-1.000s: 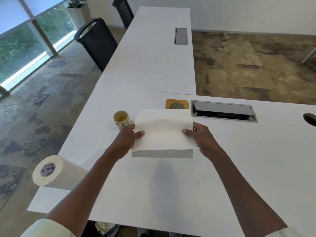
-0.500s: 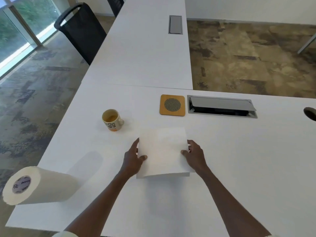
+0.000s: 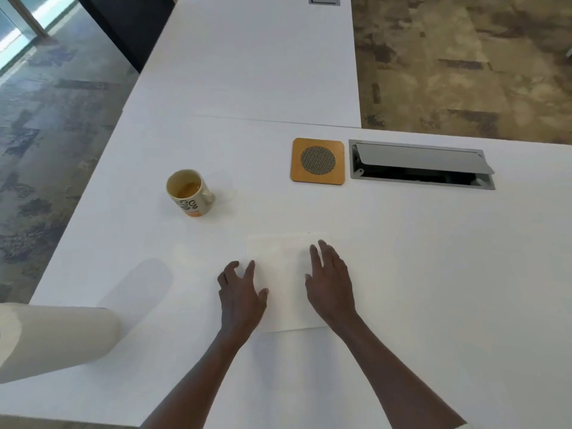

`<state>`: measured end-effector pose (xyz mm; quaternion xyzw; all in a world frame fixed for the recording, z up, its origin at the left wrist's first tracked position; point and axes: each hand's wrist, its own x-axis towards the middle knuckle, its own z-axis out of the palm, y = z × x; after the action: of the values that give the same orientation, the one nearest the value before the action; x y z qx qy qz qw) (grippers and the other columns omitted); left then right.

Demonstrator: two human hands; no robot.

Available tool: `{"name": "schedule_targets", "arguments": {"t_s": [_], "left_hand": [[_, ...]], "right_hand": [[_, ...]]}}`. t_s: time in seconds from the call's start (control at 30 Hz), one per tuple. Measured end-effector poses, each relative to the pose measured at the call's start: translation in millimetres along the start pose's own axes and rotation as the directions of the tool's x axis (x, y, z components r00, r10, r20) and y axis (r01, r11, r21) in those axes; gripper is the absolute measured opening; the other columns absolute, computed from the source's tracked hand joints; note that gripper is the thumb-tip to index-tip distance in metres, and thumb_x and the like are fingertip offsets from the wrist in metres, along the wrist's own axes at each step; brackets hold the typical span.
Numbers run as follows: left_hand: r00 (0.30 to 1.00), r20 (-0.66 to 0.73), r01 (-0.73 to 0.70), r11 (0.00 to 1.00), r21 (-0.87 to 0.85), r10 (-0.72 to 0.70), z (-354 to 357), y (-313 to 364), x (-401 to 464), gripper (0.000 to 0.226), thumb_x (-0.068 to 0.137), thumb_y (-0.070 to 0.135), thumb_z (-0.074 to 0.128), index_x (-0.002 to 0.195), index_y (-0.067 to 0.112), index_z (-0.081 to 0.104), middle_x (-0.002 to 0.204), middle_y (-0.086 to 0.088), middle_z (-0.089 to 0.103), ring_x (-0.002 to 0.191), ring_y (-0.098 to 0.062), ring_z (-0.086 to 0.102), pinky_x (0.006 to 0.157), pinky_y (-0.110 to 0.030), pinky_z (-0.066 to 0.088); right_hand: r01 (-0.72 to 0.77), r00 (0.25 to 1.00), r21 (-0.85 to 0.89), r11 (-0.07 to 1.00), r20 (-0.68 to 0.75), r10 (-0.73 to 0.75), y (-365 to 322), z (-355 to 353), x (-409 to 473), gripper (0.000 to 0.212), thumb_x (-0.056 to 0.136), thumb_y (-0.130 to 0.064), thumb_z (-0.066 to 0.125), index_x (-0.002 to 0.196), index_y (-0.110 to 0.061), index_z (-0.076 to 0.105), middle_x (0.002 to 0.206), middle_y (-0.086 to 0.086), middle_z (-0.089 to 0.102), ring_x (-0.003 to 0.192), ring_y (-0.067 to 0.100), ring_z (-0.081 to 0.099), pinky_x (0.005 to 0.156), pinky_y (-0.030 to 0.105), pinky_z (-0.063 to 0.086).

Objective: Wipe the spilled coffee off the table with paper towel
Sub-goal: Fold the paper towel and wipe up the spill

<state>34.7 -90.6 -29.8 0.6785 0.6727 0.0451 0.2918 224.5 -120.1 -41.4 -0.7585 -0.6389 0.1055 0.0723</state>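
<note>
A folded white paper towel sheet lies flat on the white table in front of me. My left hand rests at its left edge with fingers spread. My right hand lies palm down on its right part, fingers apart. Neither hand grips the sheet. A cream mug with an orange base holds a little coffee and stands upright to the far left of the sheet. No spilled coffee shows on the table.
A paper towel roll lies at the near left edge. A wooden coaster sits beyond the sheet, beside an open cable hatch. A second white table extends away, with a dark chair at its left.
The sheet went from held up in both hands to lying flat on the table. Both hands let go and now rest on it with fingers spread. The camera has tilted down.
</note>
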Motion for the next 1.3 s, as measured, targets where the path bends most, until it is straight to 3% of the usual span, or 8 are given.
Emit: {"name": "schedule_targets", "arguments": {"t_s": [0.13, 0.23, 0.3, 0.73, 0.97, 1.1, 1.2, 1.3], "left_hand": [[0.975, -0.041, -0.208, 0.964, 0.164, 0.218, 5.7, 2.7, 9.3, 0.066, 0.092, 0.025, 0.065, 0.151, 0.008, 0.040, 0.165, -0.019, 0.020, 0.153, -0.035, 0.016, 0.120, -0.045, 0.024], [0.946, 0.099, -0.323, 0.930, 0.175, 0.310, 12.9, 4.9, 20.6, 0.065, 0.104, 0.029, 0.043, 0.159, 0.011, 0.013, 0.168, -0.009, -0.006, 0.155, -0.024, -0.008, 0.123, -0.038, 0.000], [0.930, 0.177, -0.356, 0.913, 0.199, 0.324, 18.0, 2.1, 26.9, 0.065, 0.106, 0.031, 0.035, 0.160, 0.011, 0.003, 0.166, -0.006, -0.015, 0.154, -0.022, -0.014, 0.125, -0.039, -0.001], [0.906, 0.180, -0.417, 0.878, 0.234, 0.383, 33.7, -17.8, 33.0, 0.071, 0.097, 0.050, -0.001, 0.159, 0.015, -0.004, 0.165, -0.003, -0.021, 0.153, -0.019, -0.020, 0.123, -0.035, -0.004], [0.912, 0.208, -0.397, 0.888, 0.231, 0.354, 29.8, -13.6, 32.1, 0.065, 0.104, 0.046, 0.012, 0.159, 0.014, -0.002, 0.165, -0.005, -0.020, 0.153, -0.022, -0.018, 0.126, -0.041, 0.003], [0.941, 0.170, -0.317, 0.936, 0.152, 0.291, 20.6, -3.7, 25.5, 0.068, 0.104, 0.035, 0.044, 0.160, 0.014, 0.010, 0.166, -0.011, -0.015, 0.155, -0.026, -0.012, 0.126, -0.045, 0.009], [0.984, 0.057, -0.174, 0.978, 0.117, 0.168, 13.8, 1.1, 13.3, 0.069, 0.097, 0.034, 0.059, 0.156, 0.012, 0.030, 0.167, -0.021, 0.003, 0.154, -0.037, 0.005, 0.123, -0.047, 0.022], [1.000, 0.000, -0.019, 1.000, -0.006, 0.019, 8.5, 4.4, 4.5, 0.063, 0.094, 0.025, 0.065, 0.150, 0.012, 0.039, 0.159, -0.020, 0.020, 0.143, -0.039, 0.023, 0.114, -0.047, 0.036]], "right_hand": [[0.155, 0.985, -0.011, 0.988, 0.079, -0.154, -9.7, 10.5, 10.8, 0.062, 0.098, -0.034, 0.043, 0.151, -0.006, 0.028, 0.163, 0.011, 0.017, 0.150, 0.025, 0.017, 0.121, 0.047, 0.019], [0.148, 0.969, 0.001, 0.989, 0.199, -0.145, -7.1, 19.5, 16.5, 0.070, 0.097, -0.047, 0.017, 0.155, -0.008, 0.012, 0.165, 0.007, 0.000, 0.152, 0.020, 0.000, 0.123, 0.044, 0.007], [0.141, 0.961, 0.016, 0.990, 0.240, -0.141, -2.8, 25.1, 18.2, 0.076, 0.094, -0.053, 0.008, 0.156, -0.009, 0.005, 0.164, 0.005, -0.006, 0.151, 0.018, -0.006, 0.123, 0.043, 0.005], [0.267, 0.945, 0.025, 0.963, 0.187, -0.267, -16.4, 32.3, 25.9, 0.066, 0.101, -0.045, 0.019, 0.156, -0.010, 0.008, 0.165, 0.004, -0.003, 0.152, 0.016, -0.004, 0.123, 0.045, 0.006], [0.294, 0.923, 0.054, 0.954, 0.242, -0.298, -17.0, 29.2, 32.6, 0.063, 0.103, -0.042, 0.023, 0.156, -0.012, 0.007, 0.165, 0.002, -0.005, 0.151, 0.015, -0.004, 0.123, 0.045, 0.008], [0.091, 0.991, 0.082, 0.993, 0.090, -0.098, -2.2, 16.8, 25.5, 0.063, 0.099, -0.026, 0.045, 0.153, -0.002, 0.019, 0.162, 0.014, 0.015, 0.150, 0.025, 0.015, 0.122, 0.039, 0.018], [-0.055, 0.995, 0.058, 0.997, -0.078, 0.059, 15.3, 12.1, 11.4, 0.055, 0.087, -0.014, 0.064, 0.138, -0.001, 0.048, 0.141, 0.020, 0.049, 0.128, 0.034, 0.049, 0.104, 0.043, 0.046], [-0.169, 0.976, 0.110, 0.979, -0.117, 0.181, 19.6, 6.9, 2.0, 0.046, 0.082, -0.012, 0.073, 0.125, -0.006, 0.058, 0.111, 0.016, 0.056, 0.098, 0.034, 0.054, 0.080, 0.046, 0.053]]}}
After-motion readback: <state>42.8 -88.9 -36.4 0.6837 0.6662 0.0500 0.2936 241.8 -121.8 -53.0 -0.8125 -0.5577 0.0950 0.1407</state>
